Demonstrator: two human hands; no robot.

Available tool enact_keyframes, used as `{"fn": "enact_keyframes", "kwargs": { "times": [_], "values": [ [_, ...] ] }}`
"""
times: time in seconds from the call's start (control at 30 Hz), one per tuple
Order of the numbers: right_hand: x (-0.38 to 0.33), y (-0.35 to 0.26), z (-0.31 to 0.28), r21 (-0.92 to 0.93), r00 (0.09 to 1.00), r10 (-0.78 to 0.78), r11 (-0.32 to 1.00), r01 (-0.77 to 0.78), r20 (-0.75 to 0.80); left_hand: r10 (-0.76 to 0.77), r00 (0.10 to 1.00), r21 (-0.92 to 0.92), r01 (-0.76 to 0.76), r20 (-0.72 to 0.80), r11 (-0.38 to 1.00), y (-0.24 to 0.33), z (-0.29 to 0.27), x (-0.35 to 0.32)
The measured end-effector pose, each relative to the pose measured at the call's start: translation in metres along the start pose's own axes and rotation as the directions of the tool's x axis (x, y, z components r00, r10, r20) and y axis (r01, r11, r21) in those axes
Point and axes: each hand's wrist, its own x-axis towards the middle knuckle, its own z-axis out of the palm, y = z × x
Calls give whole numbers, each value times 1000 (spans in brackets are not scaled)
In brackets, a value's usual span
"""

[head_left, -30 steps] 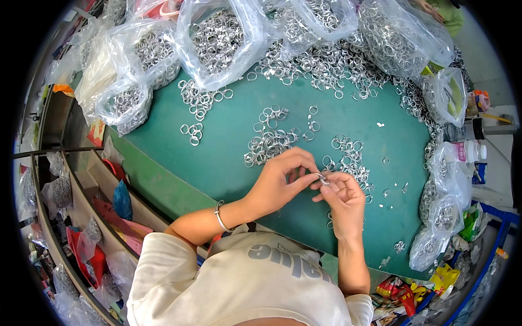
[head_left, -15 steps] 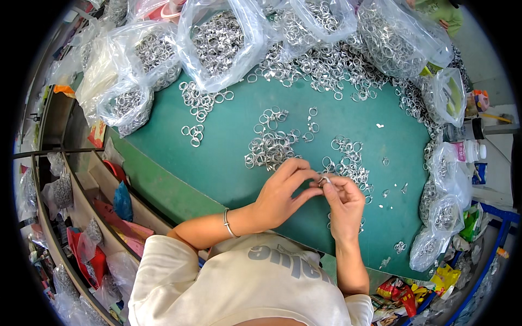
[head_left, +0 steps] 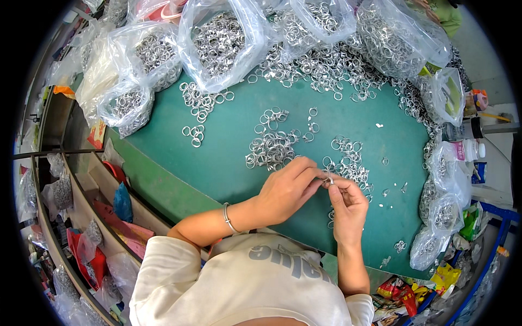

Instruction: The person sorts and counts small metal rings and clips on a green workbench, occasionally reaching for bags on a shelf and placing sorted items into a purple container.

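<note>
Over the near part of the green work mat, my two hands meet at one small silver ring point(head_left: 328, 181). My right hand point(head_left: 349, 211) pinches it between thumb and fingers. On its other side, the fingertips of my left hand point(head_left: 291, 190) close together at the ring; what else they hold, if anything, is hidden. A bangle circles my left wrist. Just beyond my left hand lies a heap of silver rings point(head_left: 270, 149). A looser heap of rings point(head_left: 350, 157) spreads beyond my right hand, and a few rings show beside its thumb.
Clear plastic bags full of rings point(head_left: 219, 41) line the far edge of the green mat point(head_left: 228, 179), with loose rings point(head_left: 331, 68) piled along it. More bags point(head_left: 443, 212) stand at the right. Trays point(head_left: 103, 182) fill the left. At far right, another person's green sleeve point(head_left: 446, 16) shows.
Both hands have shifted slightly to the right with the ring. My left fingers have drawn closer together at it. The heaps look unchanged.
</note>
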Motion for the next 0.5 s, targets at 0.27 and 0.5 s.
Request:
{"fn": "enact_keyframes", "kwargs": {
  "times": [0.27, 0.5],
  "values": [
    [4, -8, 7, -192, 961, -243, 957, 216, -132, 33, 996, -249, -52, -79, 967, -3, 6, 5],
    [15, -9, -12, 154, 962, 178, 965, -212, 207, -283, 926, -854, 347, 248, 387, -19, 8, 1]
  ]
}}
